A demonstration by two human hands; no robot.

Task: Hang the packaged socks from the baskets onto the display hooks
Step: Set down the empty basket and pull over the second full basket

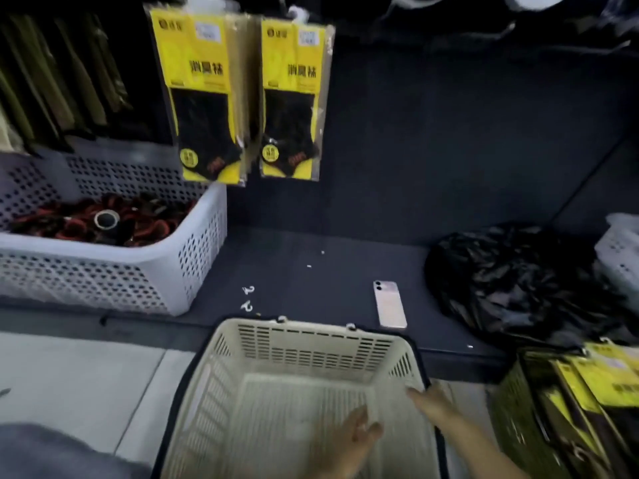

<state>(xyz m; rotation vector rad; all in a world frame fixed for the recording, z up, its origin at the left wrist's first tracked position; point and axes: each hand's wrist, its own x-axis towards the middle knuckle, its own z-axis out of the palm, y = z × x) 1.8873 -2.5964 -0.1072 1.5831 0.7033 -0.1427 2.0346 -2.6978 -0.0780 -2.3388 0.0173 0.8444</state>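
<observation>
Sock packages in yellow and black hang on the dark back wall above the shelf, and a second bunch hangs just beside them on the right. More yellow packages stand packed together at the lower right, in front of the shelf's front edge.

A cream basket sits before the front edge of the shelf, and its far rim touches that edge. The left hand is inside this basket with the fingers stretched out and holds nothing. The right hand lies on the right rim of the basket; the picture is blurred there, so I cannot tell if the fingers grip the rim.

At the left end of the shelf stands a white perforated basket with red and black items and a tape roll. A phone lies near the front edge, and a black plastic bag is at the right end.
</observation>
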